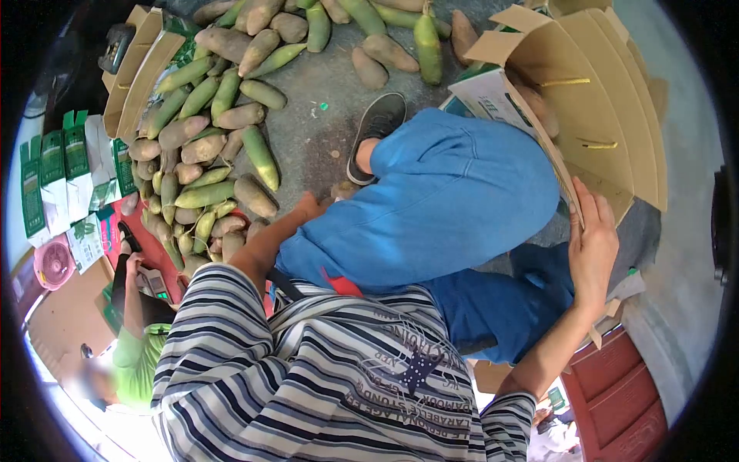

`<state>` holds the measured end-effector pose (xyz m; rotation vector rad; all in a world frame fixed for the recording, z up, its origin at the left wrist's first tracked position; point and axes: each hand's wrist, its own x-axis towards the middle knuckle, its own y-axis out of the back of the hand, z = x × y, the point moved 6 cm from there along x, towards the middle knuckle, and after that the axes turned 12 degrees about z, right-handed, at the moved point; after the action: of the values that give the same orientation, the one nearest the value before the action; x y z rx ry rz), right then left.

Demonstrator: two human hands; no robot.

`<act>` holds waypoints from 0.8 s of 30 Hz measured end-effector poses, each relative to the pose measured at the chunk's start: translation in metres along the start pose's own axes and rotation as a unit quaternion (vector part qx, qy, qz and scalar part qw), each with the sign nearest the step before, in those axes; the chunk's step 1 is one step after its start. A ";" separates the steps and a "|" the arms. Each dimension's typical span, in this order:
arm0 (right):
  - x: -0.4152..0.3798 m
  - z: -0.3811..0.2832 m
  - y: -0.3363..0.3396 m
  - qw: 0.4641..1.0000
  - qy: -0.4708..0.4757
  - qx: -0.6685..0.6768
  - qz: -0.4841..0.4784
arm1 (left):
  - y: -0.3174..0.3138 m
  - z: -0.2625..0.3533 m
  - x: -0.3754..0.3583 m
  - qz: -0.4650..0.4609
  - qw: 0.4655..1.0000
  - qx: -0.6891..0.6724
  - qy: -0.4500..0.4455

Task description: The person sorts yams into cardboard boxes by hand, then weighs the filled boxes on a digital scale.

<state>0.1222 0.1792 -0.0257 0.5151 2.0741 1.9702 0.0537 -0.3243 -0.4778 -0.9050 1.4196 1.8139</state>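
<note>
blue denim covers my bent knee [462, 200], raised between my two arms above a grey floor [323, 85]; my right grip [595, 231] is closed over the near edge of an open carton [616, 108], thumb and fingers straddling its wall; a brownish root [535, 108] shows inside; my left grip [310, 206], partly hidden behind the knee, is low beside the heap of green and brown roots [185, 131], and whether it is wide or holding something i cannot tell; to steady the carton well, i judge, the pinch should be firm enough to stop the wall swaying, yet light enough not to crease it; the loose flaps [496, 46] would likely bend, so the wall is the better hold; a root is best taken around its thick middle, since tapered ends could slip; the knee, close by the wall, should not push it
</note>
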 end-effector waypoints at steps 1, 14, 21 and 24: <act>0.000 0.000 0.000 1.000 -0.002 -0.003 -0.005 | -0.005 -0.004 0.004 -0.002 1.000 -0.006 0.006; 0.001 0.001 0.002 0.999 -0.031 0.013 -0.008 | 0.029 0.039 -0.012 -0.003 1.000 -0.030 -0.006; -0.002 0.005 0.002 1.000 -0.001 0.009 0.019 | 0.210 0.150 0.001 0.325 0.922 -0.081 -0.195; -0.004 0.007 0.000 0.999 0.003 0.011 0.036 | 0.282 0.236 -0.038 0.448 0.833 -0.144 -0.291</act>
<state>0.1281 0.1837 -0.0268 0.5955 2.1127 1.9920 -0.1881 -0.1526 -0.2574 0.3295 1.2388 2.7143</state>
